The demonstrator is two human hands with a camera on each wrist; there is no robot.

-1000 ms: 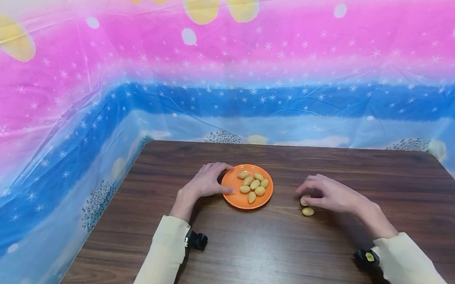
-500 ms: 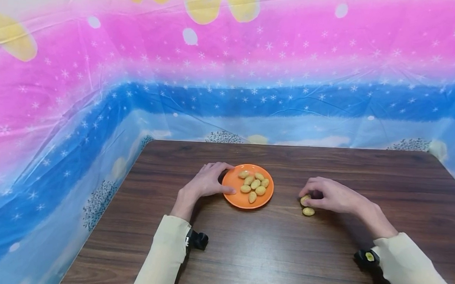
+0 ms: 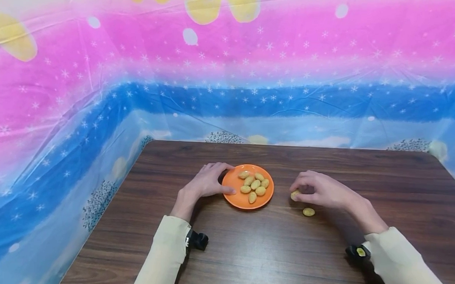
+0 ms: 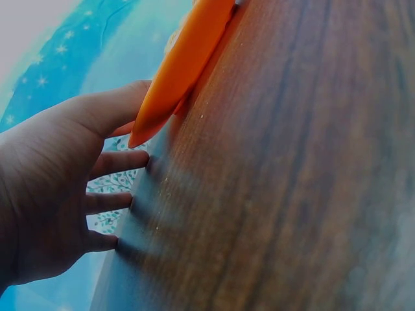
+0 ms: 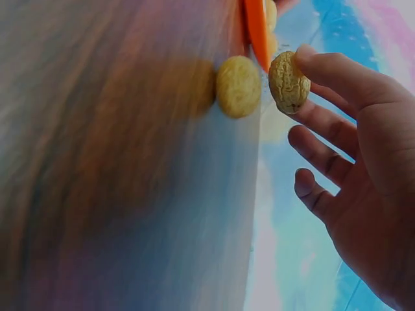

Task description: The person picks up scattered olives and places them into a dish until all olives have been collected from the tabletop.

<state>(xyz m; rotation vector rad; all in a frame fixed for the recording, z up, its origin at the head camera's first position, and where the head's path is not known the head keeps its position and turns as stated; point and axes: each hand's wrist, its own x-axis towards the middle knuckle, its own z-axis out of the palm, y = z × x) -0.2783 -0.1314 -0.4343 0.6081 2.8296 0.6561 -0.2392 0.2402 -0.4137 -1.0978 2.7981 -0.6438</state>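
Note:
An orange plate (image 3: 233,178) sits on the dark wooden table, bearing several walnuts in the shell (image 3: 255,184). My left hand (image 3: 206,181) grips its left rim, thumb over the edge; in the left wrist view the other fingertips touch the table beside the plate (image 4: 175,71). Right of the plate, my right hand (image 3: 324,190) pinches one walnut (image 5: 289,83) between thumb and fingers, lifted off the table in the right wrist view. Another walnut (image 3: 308,212) lies on the table just below that hand.
The wooden table (image 3: 253,253) stretches around the plate and both hands. Behind it hangs a pink and blue patterned cloth (image 3: 230,74). Black wrist cameras (image 3: 199,240) sit at both cuffs.
My right hand has closed on the walnut and moved it a little left and away from the loose walnut. My left hand and the plate stay put.

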